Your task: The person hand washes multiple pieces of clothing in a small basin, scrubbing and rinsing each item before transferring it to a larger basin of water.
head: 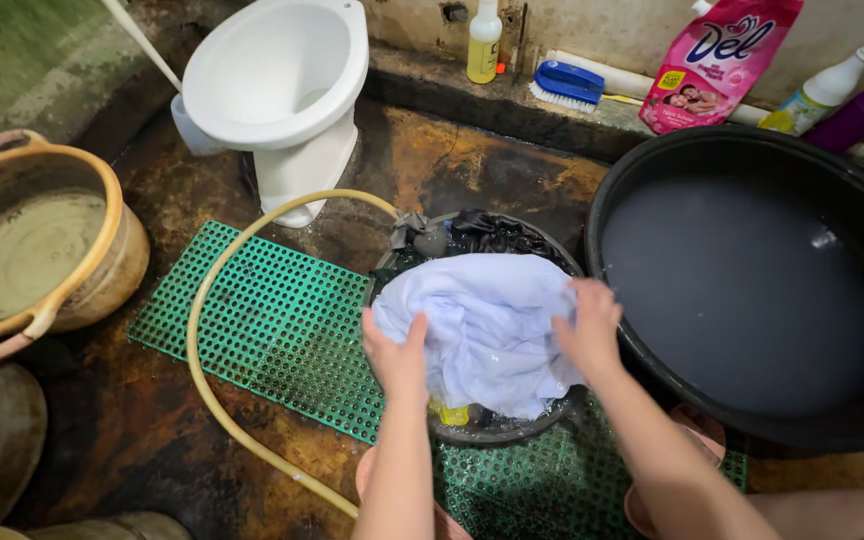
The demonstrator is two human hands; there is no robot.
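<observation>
Two hands hold a wet white cloth over a small basin.

Left hand (397, 358) and right hand (588, 330) both grip the cloth (482, 325) with closed fingers; the basin (512, 432) sits beside a big black tub (752, 290), on a green mat (272, 320).

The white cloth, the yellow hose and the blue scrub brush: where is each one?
white cloth (482, 330), head view, on the middle of the bunched fabric.
yellow hose (195, 330), head view, on its curve over the green mat.
blue scrub brush (569, 82), head view, on its blue back.
</observation>
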